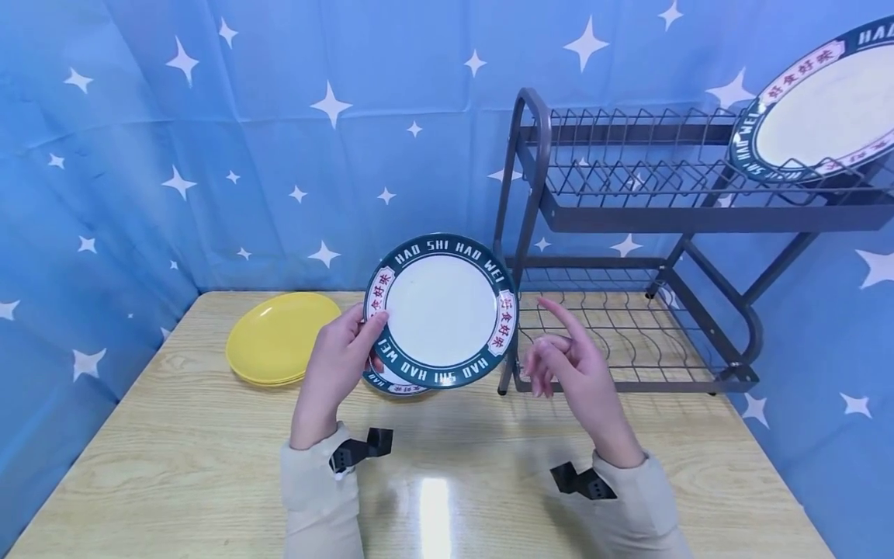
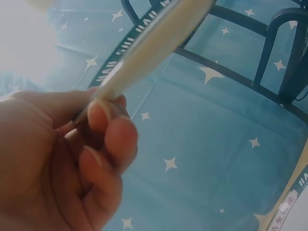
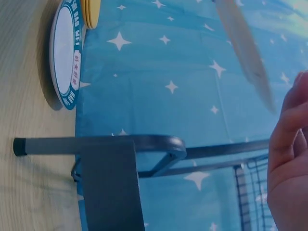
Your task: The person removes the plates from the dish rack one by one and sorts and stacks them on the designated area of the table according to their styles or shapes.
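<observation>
My left hand [image 1: 338, 357] pinches the left rim of a white oval plate [image 1: 441, 310] with a dark green lettered border, thumb on its face and fingers behind. The plate is raised above the table and tilted toward me; the left wrist view catches it nearly edge-on. Just right of the plate, apart from it, my right hand [image 1: 576, 369] hovers with the index finger extended and the other fingers loosely bent, holding nothing. Partly hidden behind the raised plate, another green-rimmed plate [image 3: 64, 53] lies on the table. Beside it sits a stack of yellow oval plates [image 1: 282, 338].
A dark two-tier wire rack [image 1: 705, 219] stands at the right rear of the wooden table [image 1: 195, 466]. On its upper tier leans another green-rimmed plate [image 1: 831, 109], cut off by the view's edge. Behind everything hangs a blue curtain [image 1: 265, 155] with white stars.
</observation>
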A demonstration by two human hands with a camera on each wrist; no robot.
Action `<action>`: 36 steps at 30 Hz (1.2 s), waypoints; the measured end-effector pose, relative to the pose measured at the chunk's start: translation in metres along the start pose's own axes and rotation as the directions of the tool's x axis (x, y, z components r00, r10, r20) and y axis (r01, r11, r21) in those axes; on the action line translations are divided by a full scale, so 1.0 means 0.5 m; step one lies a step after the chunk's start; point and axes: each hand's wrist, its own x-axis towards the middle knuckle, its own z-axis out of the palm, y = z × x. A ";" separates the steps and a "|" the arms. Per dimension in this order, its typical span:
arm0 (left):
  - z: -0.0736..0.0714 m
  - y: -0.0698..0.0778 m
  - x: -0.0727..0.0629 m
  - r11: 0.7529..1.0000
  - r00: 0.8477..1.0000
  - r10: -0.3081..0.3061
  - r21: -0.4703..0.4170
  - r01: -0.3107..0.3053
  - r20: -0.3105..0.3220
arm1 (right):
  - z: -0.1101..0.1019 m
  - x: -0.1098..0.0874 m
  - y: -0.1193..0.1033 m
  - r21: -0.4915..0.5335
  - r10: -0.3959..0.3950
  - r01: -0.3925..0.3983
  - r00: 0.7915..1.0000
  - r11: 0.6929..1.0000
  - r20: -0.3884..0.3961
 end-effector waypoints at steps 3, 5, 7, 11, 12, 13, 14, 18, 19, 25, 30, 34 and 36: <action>-0.004 -0.008 0.003 0.999 0.999 -0.040 0.016 0.040 -0.007 | -0.011 -0.002 0.001 -0.010 -0.005 0.005 0.999 1.000 -0.040; -0.007 -0.014 0.004 0.998 0.998 -0.061 0.023 0.061 -0.016 | -0.021 -0.003 0.003 -0.002 -0.028 0.028 0.998 1.000 -0.058; -0.009 -0.019 0.005 0.997 0.997 -0.076 0.026 0.077 -0.026 | -0.033 -0.003 0.006 0.016 -0.053 0.054 0.996 0.998 -0.079; -0.009 -0.026 0.007 0.995 0.995 -0.095 0.030 0.096 -0.035 | -0.057 -0.005 0.013 0.032 -0.087 0.092 0.988 0.995 -0.128; -0.009 -0.028 0.007 0.994 0.994 -0.100 0.032 0.101 -0.037 | -0.063 -0.005 0.014 0.026 -0.088 0.092 0.985 0.995 -0.147; -0.008 -0.030 0.008 0.994 0.994 -0.106 0.034 0.107 -0.039 | -0.068 -0.007 0.013 0.020 -0.085 0.089 0.982 0.996 -0.167; -0.008 -0.031 0.009 0.993 0.993 -0.110 0.040 0.112 -0.039 | -0.074 -0.008 0.014 0.011 -0.082 0.086 0.978 0.996 -0.189; -0.006 -0.039 0.013 0.988 0.990 -0.137 0.065 0.139 -0.038 | -0.092 -0.011 0.013 -0.015 -0.075 0.074 0.958 0.997 -0.275; -0.006 -0.041 0.015 0.987 0.989 -0.144 0.073 0.146 -0.037 | -0.097 -0.012 0.013 -0.011 -0.079 0.080 0.953 0.997 -0.293; -0.001 -0.064 0.028 0.978 0.984 -0.177 0.104 0.179 -0.027 | -0.116 -0.015 0.013 -0.051 -0.091 0.077 0.919 0.996 -0.382; 0.002 -0.083 0.036 0.970 0.977 -0.212 0.120 0.213 -0.015 | -0.126 -0.019 0.012 -0.090 -0.082 0.049 0.905 0.995 -0.416; 0.002 -0.093 0.038 0.960 0.971 -0.237 0.146 0.237 -0.018 | -0.132 -0.021 0.014 -0.075 -0.087 0.061 0.898 0.995 -0.431; 0.001 -0.096 0.040 0.957 0.969 -0.244 0.158 0.244 -0.019 | -0.135 -0.022 0.016 -0.061 -0.094 0.075 0.893 0.995 -0.440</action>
